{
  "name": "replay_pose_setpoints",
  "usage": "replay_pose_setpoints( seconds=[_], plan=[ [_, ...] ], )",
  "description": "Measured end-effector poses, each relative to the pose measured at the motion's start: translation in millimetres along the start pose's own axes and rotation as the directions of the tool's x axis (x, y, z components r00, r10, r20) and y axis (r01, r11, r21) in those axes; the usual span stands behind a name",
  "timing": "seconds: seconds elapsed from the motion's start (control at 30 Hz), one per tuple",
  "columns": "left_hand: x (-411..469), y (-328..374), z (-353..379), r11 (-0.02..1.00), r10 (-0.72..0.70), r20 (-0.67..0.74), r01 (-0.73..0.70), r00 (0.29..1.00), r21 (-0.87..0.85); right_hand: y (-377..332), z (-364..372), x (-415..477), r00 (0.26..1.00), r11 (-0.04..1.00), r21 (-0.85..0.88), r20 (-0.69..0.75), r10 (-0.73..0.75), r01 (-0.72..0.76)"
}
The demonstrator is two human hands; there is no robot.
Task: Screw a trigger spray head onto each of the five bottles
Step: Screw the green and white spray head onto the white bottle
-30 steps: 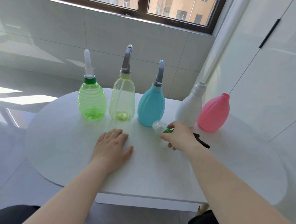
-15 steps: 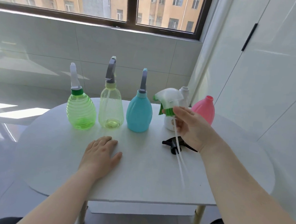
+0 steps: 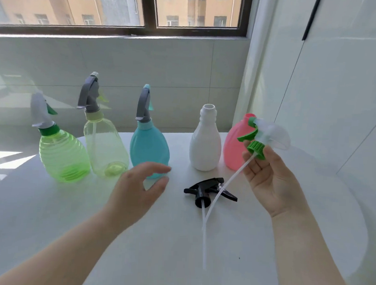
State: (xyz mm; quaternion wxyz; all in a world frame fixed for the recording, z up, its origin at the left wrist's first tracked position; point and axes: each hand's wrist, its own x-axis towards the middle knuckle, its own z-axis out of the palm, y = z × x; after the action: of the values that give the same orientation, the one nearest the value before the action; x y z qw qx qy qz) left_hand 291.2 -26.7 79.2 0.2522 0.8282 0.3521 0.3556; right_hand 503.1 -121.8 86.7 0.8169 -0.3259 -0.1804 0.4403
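Five bottles stand in a row on the white table. The green bottle, the clear yellowish bottle and the teal bottle carry spray heads. The white bottle and the pink bottle have bare necks. My right hand holds a white spray head with a green collar up in front of the pink bottle, its long tube hanging down to the left. A black spray head lies on the table. My left hand hovers with fingers apart before the teal bottle.
A tiled wall with a window runs behind the bottles. White cabinet doors rise at the right, close to the pink bottle. The table's rounded edge curves away at the right and front.
My right hand has lifted the white spray head from the table and carried it right, up to the pink bottle. My left hand has risen off the table and spread toward the teal bottle.
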Motion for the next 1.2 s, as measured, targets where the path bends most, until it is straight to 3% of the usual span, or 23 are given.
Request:
replay_pose_setpoints(
  seconds=[0.1,0.37,0.53,0.8,0.97,1.07,1.2],
  plan=[
    [36.9,24.0,27.3,0.990,-0.074,-0.001,0.073,0.997,-0.121,-7.0,-11.6,3.6,0.999,0.999,-0.003,0.016,-0.037,0.037],
    [89.3,22.1,75.9,0.942,-0.263,0.122,0.282,0.957,-0.179,-12.0,-30.7,6.4,0.992,0.994,0.065,-0.095,-0.087,0.093],
    [104.5,22.1,87.7,0.919,-0.248,0.179,0.289,0.952,-0.266,-8.5,-33.0,9.0,0.989,0.991,0.074,-0.108,-0.106,0.114],
    [110.7,21.5,91.5,0.919,-0.285,0.169,0.319,0.944,-0.231,-5.5,-30.3,10.0,0.983,0.986,0.037,-0.094,-0.160,0.164],
    [99.5,20.3,73.6,0.929,-0.212,0.070,0.223,0.975,-0.294,-7.9,-26.3,8.8,0.974,0.979,0.056,-0.121,-0.189,0.197],
    [85.9,20.5,51.2,0.880,-0.151,0.114,0.186,0.982,-0.436,-5.1,-20.0,6.4,0.973,0.970,0.114,-0.109,-0.204,0.216],
    [55.0,19.5,15.0,0.883,-0.100,0.181,0.171,0.978,-0.437,-3.5,-11.4,-3.5,0.973,0.967,0.125,-0.082,-0.214,0.223]
  ],
)
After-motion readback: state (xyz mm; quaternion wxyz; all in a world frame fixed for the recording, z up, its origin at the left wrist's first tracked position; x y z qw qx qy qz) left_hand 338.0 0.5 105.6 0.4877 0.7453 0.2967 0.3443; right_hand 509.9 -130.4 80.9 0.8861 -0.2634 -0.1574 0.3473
